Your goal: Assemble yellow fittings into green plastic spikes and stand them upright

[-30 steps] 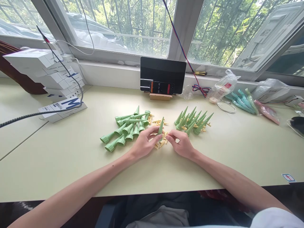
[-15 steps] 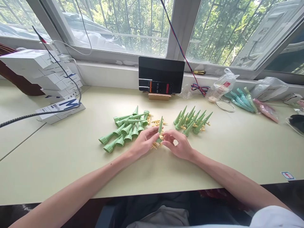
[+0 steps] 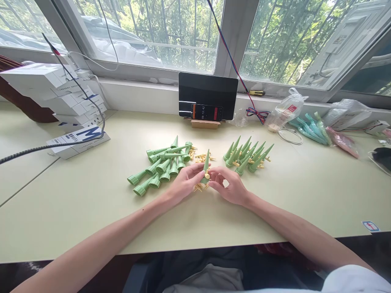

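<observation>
A green plastic watering spike (image 3: 206, 161) stands point up in my left hand (image 3: 187, 178), pinched between thumb and fingers. A pale yellow valve peg (image 3: 207, 176) sticks out of its side toward me. My right hand (image 3: 228, 185) is curled at the spike's right side, thumb and forefinger bent around its edge close to the peg; the exact contact is partly hidden. Below and behind my hands lie small yellow pegs (image 3: 200, 187), partly covered. Beside my left hand is a pile of green spikes without pegs showing (image 3: 163, 166).
Several upright green spikes with yellow pegs (image 3: 244, 156) stand in a group at the right. At the back, a phone (image 3: 207, 112) leans on a black tablet (image 3: 207, 87). White boxes (image 3: 76, 140) and a black cable are at left; plastic bags (image 3: 285, 110) lie at back right.
The yellow peg has turned slightly, its round end facing me more. My right forefinger has shifted a little at the spike. Both arms have stayed in place.
</observation>
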`<state>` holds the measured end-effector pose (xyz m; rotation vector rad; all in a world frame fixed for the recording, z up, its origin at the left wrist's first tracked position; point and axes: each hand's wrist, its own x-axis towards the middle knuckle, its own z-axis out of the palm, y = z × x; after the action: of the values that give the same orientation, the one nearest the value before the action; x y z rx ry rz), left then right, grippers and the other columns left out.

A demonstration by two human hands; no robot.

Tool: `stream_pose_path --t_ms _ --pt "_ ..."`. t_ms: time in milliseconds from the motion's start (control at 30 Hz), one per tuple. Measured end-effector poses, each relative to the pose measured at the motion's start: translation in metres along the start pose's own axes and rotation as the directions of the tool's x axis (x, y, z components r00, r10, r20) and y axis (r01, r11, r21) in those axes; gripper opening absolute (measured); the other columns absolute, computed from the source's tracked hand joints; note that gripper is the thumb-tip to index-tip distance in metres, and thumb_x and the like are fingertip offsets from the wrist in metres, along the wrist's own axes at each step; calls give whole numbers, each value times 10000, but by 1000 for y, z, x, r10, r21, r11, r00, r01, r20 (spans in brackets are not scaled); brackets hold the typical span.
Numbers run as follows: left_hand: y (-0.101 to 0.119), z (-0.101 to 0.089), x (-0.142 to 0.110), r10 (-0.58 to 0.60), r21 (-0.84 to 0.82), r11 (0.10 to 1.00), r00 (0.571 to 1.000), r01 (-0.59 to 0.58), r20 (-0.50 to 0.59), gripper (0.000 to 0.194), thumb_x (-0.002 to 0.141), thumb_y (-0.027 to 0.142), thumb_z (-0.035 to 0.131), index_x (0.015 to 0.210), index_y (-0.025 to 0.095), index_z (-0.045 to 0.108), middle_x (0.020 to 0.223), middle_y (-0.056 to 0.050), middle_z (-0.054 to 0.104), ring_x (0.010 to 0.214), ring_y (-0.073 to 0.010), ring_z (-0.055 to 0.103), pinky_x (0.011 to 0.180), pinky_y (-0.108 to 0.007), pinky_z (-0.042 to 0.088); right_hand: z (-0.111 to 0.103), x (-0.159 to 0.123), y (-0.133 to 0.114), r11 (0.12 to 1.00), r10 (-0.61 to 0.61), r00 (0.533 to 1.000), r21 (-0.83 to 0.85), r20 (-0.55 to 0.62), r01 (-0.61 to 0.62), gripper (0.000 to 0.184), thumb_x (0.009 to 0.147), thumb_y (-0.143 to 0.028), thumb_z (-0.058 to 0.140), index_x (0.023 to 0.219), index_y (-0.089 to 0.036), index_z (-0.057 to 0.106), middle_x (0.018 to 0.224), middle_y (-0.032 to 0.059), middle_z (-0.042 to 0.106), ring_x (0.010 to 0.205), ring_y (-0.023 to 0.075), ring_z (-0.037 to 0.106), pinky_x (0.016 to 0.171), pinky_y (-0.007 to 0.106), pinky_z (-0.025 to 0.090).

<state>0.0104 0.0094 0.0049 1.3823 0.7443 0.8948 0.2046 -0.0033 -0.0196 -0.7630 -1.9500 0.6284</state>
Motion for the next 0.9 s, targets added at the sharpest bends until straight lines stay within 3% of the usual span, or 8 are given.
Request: stream_pose_path --t_ms 300,500,700,900 --pt "-2 -2 1 -32 -36 999 999 33 7 392 882 405 657 1212 194 669 1220 -115 673 1102 -271 650 885 -367 573 -1 0 1 1000 8 1000 -6 20 -8 255 944 -308 592 1178 -209 573 843 19 630 585 96 561 528 231 500" --pt "0 -3 1 158 175 974 986 -146 -56 301 907 336 629 1165 183 656 1135 -92 693 1035 -221 661 933 -371 552 -5 3 -2 997 77 995 -14 -56 -78 253 994 -350 494 1170 -194 586 855 34 634 582 99 558 550 241 495" --pt "-11 -5 0 352 538 795 936 -280 -32 200 890 276 639 1069 197 680 1035 -61 714 947 -198 664 874 -347 546 -4 6 0 993 117 988 -19 -101 -119 242 987 -397 505 1089 -203 609 973 66 589 686 124 587 563 249 527" --pt "-15 -6 0 436 645 663 896 -381 82 144 867 215 664 1009 192 673 949 -55 717 863 -183 661 786 -308 527 -2 5 3 996 63 989 -48 -137 -70 189 969 -366 546 1034 -203 618 968 65 627 709 132 613 603 257 538"
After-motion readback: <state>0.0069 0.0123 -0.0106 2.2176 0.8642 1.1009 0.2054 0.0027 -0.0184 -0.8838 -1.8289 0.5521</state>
